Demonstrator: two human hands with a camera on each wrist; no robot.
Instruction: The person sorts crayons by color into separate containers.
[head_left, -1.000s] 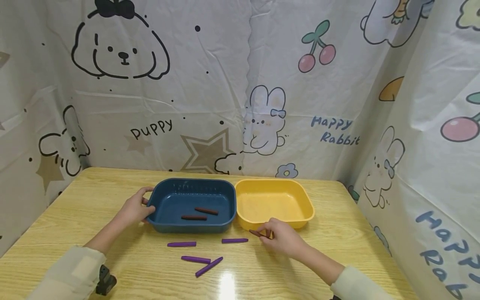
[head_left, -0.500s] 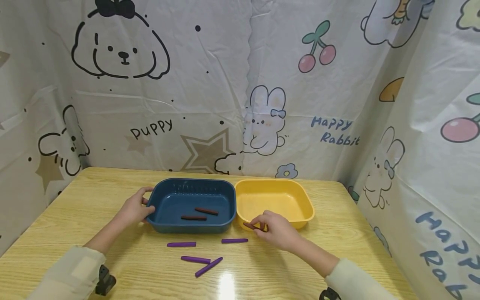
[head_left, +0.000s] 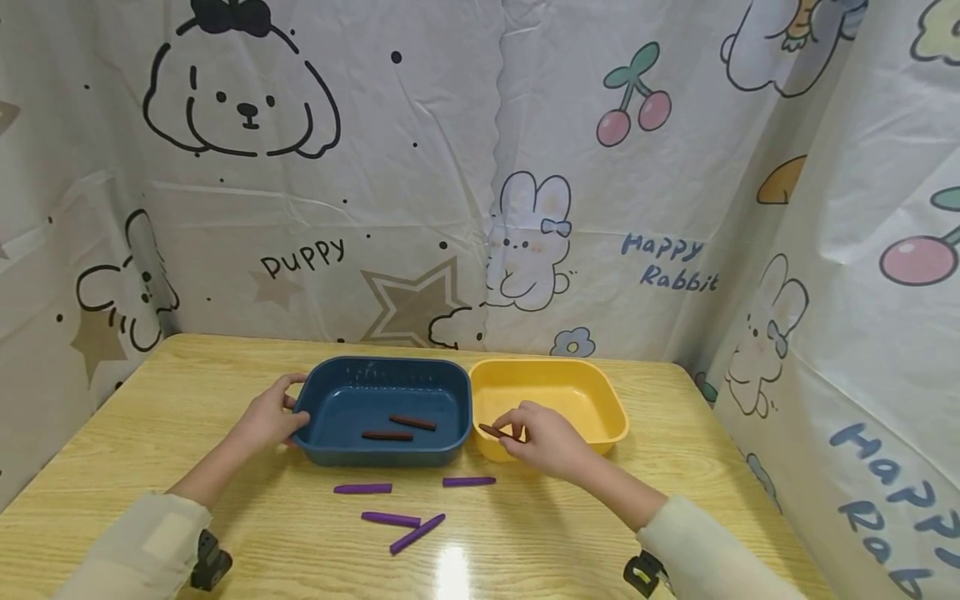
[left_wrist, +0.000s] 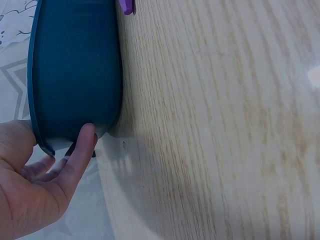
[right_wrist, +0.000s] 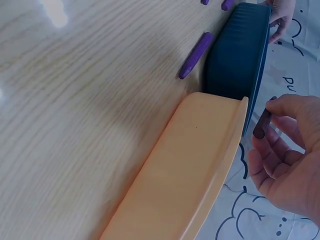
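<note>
Head view bright, even; glare on desk [head_left: 285, 550] at 6 o'clock. Wrist views dimmer, bluish: right, glare at 11 o'clock; left, glare near 3, soft shadow at 7.

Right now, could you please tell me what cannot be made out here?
Head view: parts of the held brown stick and yellow tray, hidden by the right hand.
Left wrist view: inside of the blue tray, hidden by its wall; rest of a purple stick, cut off by the top edge.
Right wrist view: the yellow tray's end, cut off by the bottom edge.
</note>
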